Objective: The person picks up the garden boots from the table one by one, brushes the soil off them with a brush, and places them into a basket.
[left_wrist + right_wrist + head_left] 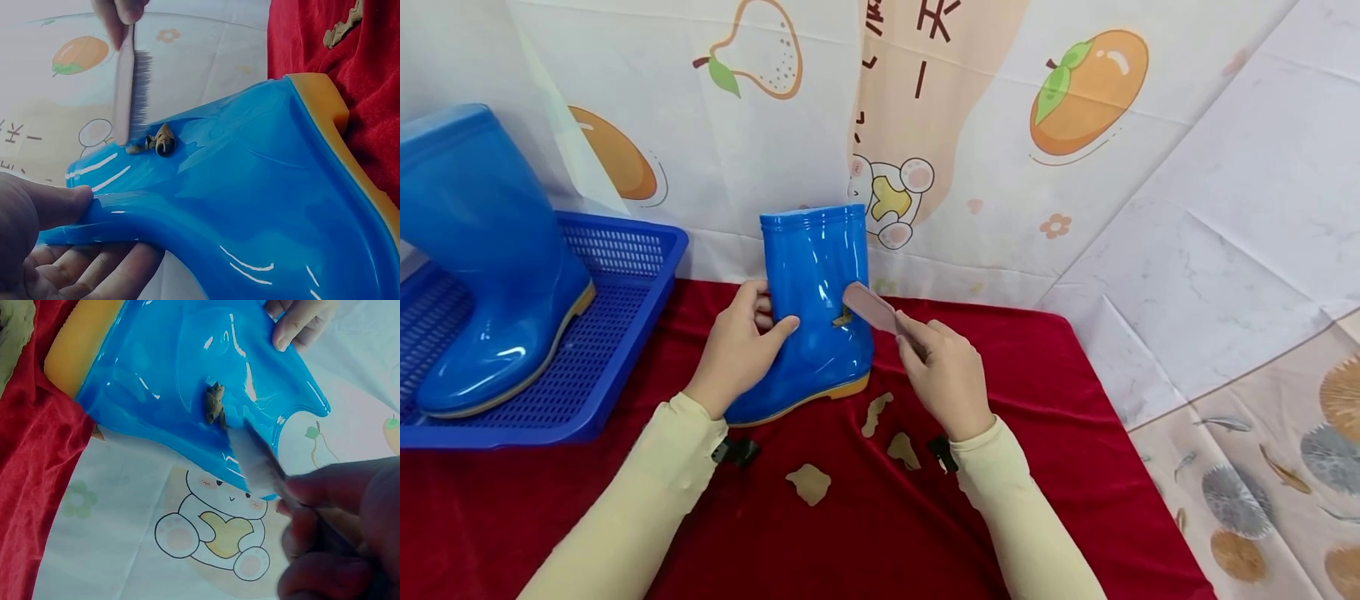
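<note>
A glossy blue rain boot [812, 258] with a yellow sole stands on the red cloth, toe to the left. My left hand [737, 354] grips it around the front of its shaft, thumb on the near side and fingers behind. In my right hand [947, 379] is a pale pink brush [871, 308], pinched by its handle. Its bristles [143, 81] show in the left wrist view, with the tip right at a lump of brown, mud-like stuff [164, 140] on the boot's side. The right wrist view shows the same lump [214, 405] beside the bristles.
Several flat brown pieces [809, 484] lie on the red cloth [850, 550] in front of the boot. A second blue boot [486, 225] stands in a blue plastic basket [632, 333] at the left. Behind hangs a white printed curtain [977, 225].
</note>
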The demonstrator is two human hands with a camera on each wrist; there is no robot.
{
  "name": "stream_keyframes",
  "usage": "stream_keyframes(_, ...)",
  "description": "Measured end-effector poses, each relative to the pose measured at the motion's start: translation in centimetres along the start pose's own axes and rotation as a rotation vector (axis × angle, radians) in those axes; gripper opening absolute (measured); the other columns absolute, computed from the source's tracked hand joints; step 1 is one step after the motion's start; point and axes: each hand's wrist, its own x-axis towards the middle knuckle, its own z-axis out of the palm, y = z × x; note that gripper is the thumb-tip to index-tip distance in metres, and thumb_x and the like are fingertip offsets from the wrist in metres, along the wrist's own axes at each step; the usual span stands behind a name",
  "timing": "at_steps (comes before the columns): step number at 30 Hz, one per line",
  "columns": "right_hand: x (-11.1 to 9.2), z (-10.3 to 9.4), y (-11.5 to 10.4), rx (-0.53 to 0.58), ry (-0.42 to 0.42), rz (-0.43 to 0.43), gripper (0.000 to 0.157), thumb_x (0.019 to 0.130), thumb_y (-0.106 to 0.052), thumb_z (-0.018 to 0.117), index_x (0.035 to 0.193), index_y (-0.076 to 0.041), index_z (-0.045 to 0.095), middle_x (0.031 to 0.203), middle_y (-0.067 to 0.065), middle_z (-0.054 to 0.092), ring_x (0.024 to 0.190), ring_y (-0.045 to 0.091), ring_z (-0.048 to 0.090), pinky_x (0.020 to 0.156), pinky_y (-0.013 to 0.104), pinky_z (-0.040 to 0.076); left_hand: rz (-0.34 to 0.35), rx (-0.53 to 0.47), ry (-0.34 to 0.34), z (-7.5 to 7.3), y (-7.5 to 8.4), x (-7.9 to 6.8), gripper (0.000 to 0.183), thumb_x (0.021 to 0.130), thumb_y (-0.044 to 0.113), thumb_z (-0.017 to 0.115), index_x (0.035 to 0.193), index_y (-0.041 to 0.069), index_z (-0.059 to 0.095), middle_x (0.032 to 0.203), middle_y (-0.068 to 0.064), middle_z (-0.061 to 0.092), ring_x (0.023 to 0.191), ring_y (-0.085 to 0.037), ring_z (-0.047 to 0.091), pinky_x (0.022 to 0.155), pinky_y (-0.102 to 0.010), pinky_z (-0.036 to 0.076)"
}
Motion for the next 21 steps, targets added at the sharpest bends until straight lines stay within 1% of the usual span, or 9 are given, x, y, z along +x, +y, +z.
stream_keyframes(2, 0.1, 0.2, -0.1, 0.030, 0.023, -0.022, 0.033, 0.089, -0.021, 0.065, 0.122, -0.020, 0.066, 0.066, -0.008, 0.048, 0.052, 0.007, 0.037, 0.042, 0.025, 0.033, 0.008, 0.004, -0.004, 0.0, 0.1, 0.0, 0.057, 0.092, 0.036, 0.060, 0.138, 0.012, 0.036, 0.119, -0.010, 0.057, 0.098, -0.026, 0.059, 0.085, -0.055, 0.051)
stream_keyframes(4, 0.1, 0.5, -0.1, 0.045, 0.029, -0.038, 0.034, 0.090, -0.022, 0.065, 0.124, -0.020, 0.064, 0.067, -0.007, 0.048, 0.053, 0.007, 0.038, 0.043, 0.024, 0.034, 0.019, 0.008, -0.007, 0.0, 0.2, -0.1, 0.057, 0.092, 0.035, 0.061, 0.138, 0.012, 0.036, 0.119, -0.010, 0.057, 0.099, -0.026, 0.059, 0.085, -0.055, 0.051)
stream_keyframes(8, 0.0, 1.2, 0.0, 0.035, -0.004, -0.035, 0.036, 0.090, -0.022, 0.066, 0.126, -0.020, 0.063, 0.068, -0.006, 0.048, 0.054, 0.007, 0.038, 0.043, 0.023, 0.035, 0.031, 0.014, -0.011, 0.1, 0.4, -0.2, 0.056, 0.091, 0.034, 0.062, 0.136, 0.012, 0.037, 0.118, -0.010, 0.057, 0.099, -0.025, 0.059, 0.085, -0.054, 0.051)
stream_keyframes(14, -0.1, 1.4, 0.3, -0.008, -0.029, 0.016, 0.034, 0.088, -0.018, 0.068, 0.122, -0.019, 0.066, 0.064, -0.005, 0.049, 0.052, 0.008, 0.039, 0.042, 0.025, 0.034, -0.009, -0.006, 0.015, 0.1, 0.1, 0.1, 0.056, 0.092, 0.033, 0.061, 0.136, 0.010, 0.038, 0.118, -0.012, 0.058, 0.098, -0.027, 0.061, 0.086, -0.056, 0.050)
stream_keyframes(17, -0.1, 1.2, 0.2, -0.014, -0.050, 0.023, 0.034, 0.088, -0.018, 0.067, 0.122, -0.019, 0.066, 0.064, -0.005, 0.050, 0.051, 0.008, 0.039, 0.041, 0.024, 0.035, -0.030, -0.023, 0.038, -0.1, -0.3, 0.3, 0.056, 0.092, 0.033, 0.062, 0.136, 0.008, 0.038, 0.117, -0.013, 0.059, 0.097, -0.028, 0.062, 0.087, -0.057, 0.049)
stream_keyframes(21, -0.1, 0.9, 0.1, -0.020, -0.069, 0.028, 0.033, 0.089, -0.019, 0.066, 0.122, -0.019, 0.066, 0.064, -0.006, 0.050, 0.051, 0.008, 0.039, 0.041, 0.024, 0.035, -0.034, -0.025, 0.060, -0.3, -0.6, 0.4, 0.057, 0.091, 0.034, 0.062, 0.136, 0.008, 0.039, 0.115, -0.013, 0.060, 0.096, -0.029, 0.062, 0.087, -0.057, 0.049)
